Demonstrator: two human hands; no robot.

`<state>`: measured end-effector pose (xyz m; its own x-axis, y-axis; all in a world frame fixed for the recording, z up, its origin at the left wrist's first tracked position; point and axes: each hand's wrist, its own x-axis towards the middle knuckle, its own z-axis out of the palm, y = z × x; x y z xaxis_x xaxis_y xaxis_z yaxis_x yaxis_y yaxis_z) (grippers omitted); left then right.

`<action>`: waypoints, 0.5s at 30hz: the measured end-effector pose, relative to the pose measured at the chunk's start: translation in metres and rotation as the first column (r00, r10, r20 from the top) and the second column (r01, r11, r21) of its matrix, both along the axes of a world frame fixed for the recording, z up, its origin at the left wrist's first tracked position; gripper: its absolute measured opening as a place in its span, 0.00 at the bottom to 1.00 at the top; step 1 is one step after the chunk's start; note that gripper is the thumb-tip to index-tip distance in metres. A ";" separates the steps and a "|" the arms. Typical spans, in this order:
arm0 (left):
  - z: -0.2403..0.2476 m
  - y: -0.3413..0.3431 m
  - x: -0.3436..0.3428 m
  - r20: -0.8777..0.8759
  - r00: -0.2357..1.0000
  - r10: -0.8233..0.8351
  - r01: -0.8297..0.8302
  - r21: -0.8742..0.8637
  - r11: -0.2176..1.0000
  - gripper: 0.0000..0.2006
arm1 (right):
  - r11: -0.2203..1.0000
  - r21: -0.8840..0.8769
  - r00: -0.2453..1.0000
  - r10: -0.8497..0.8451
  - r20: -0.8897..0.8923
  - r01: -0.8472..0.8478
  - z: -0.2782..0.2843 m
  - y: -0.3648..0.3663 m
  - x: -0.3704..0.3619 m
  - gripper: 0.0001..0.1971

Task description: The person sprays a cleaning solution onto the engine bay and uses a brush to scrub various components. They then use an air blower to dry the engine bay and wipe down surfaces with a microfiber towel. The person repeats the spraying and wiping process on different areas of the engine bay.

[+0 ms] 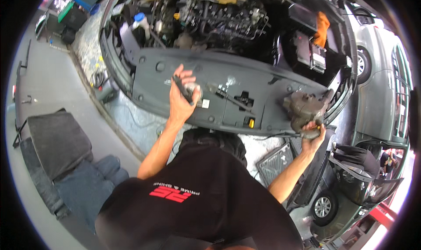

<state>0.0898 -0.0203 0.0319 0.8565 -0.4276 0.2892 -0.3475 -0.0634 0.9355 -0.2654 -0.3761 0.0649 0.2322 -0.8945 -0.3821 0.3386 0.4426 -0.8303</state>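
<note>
My left hand [180, 101] is raised over the left middle of the dark plastic front panel [149, 81]. Its palm faces up and its fingers curl around a slim black handle-like object [182, 90], whose exact kind I cannot make out. On the right, my right hand [312, 132] grips the lower end of a crumpled grey-brown cloth [303, 107]. The rest of the cloth lies bunched over the panel's right end. Between the hands, a long thin dark bar [237, 101] slants across the panel beside a black latch-like opening.
Beyond the panel lies the open engine bay [219, 15], with a blue-capped reservoir [139, 18] on the left. An orange cloth [322, 28] rests by the battery [309, 52]. Grey cushions [59, 140] stand at the left; parked cars [381, 87] line the right.
</note>
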 end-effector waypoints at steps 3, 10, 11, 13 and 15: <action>0.003 -0.010 0.003 0.032 0.996 0.088 -0.088 -0.015 0.996 0.29 | 0.999 -0.036 0.884 0.011 -0.467 -0.032 -0.011 -0.018 -0.042 0.24; 0.019 -0.025 0.014 -0.077 0.985 0.158 -0.159 -0.014 0.987 0.17 | 0.815 -0.571 0.226 -0.541 -0.810 -0.099 0.005 -0.004 -0.014 0.36; 0.025 -0.026 0.018 -0.106 0.981 0.163 -0.165 -0.018 0.986 0.17 | 0.670 -0.690 0.002 -0.717 -0.697 -0.275 0.026 0.011 0.007 0.37; 0.032 -0.031 0.028 -0.147 0.979 0.139 -0.140 0.008 0.990 0.16 | 0.464 -0.853 0.485 -0.704 -0.519 -0.239 0.056 0.028 0.041 0.24; 0.038 -0.040 0.045 -0.194 0.975 0.107 -0.113 -0.019 0.993 0.16 | 0.421 -0.823 0.662 -0.496 -0.561 -0.382 0.056 0.046 0.075 0.13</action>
<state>0.1345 -0.0606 0.0697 0.9387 -0.3211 0.1256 -0.1534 -0.0627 0.9862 -0.1905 -0.3301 0.1213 0.2490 -0.7822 0.5712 -0.4798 -0.6119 -0.6288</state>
